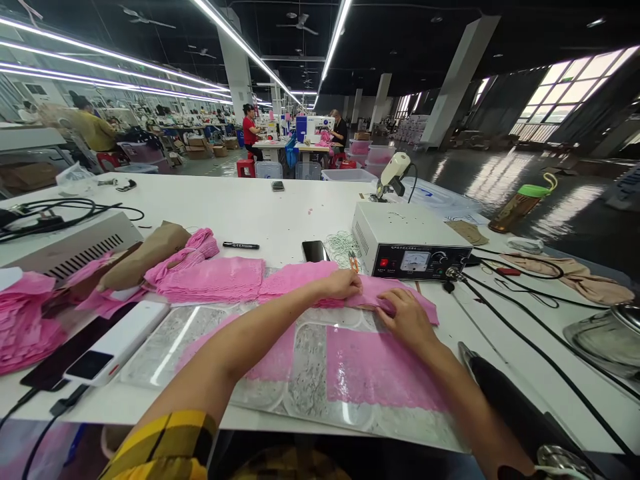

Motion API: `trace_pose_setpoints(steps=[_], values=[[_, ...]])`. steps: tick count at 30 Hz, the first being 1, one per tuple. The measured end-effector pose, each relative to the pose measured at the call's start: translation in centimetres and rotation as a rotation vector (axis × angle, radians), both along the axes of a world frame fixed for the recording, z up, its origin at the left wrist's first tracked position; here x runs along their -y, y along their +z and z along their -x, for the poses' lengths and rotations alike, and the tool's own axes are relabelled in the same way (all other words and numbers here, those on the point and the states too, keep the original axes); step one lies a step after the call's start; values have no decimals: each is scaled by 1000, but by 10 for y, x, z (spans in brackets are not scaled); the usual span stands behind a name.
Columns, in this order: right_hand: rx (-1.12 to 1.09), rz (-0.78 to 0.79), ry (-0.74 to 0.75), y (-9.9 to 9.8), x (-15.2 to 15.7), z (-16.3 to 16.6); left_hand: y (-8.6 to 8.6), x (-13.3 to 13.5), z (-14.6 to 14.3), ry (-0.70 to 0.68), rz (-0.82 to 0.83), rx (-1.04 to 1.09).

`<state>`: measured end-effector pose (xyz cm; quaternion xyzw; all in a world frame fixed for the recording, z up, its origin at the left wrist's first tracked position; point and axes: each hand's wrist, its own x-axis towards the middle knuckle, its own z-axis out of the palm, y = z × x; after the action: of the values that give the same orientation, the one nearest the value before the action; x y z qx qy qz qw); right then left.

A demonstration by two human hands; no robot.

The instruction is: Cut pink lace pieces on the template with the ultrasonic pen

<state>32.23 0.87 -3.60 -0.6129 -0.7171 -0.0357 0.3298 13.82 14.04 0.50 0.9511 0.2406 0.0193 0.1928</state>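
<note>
The left hand is closed on the far edge of the pink cloth. The right hand rests on it just beside; its hold cannot be told. A white box stands close behind them.

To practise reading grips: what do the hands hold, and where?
Pink lace: left hand on its far edge, right hand near its right end; pinching or only pressing cannot be told.

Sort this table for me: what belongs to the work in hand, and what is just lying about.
In hand: left hand and right hand on the pink lace strip; lace pieces on the clear sheet; lace stack.
Lying about: marker, phone, power bank, bottle.
</note>
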Motion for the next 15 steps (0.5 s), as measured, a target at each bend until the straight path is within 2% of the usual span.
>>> trace_pose_setpoints(steps=[3, 5, 10, 15], values=[[46, -62, -4, -2, -3, -1, 5, 6, 2, 18, -57, 28], [65, -105, -5, -2, -3, 0, 6, 20, 3, 53, -130, 64], [109, -189, 26, -2, 4, 4, -5, 67, -5, 163, -360, 170], [169, -250, 45, 0, 14, 0, -10, 79, -8, 178, -473, 201]])
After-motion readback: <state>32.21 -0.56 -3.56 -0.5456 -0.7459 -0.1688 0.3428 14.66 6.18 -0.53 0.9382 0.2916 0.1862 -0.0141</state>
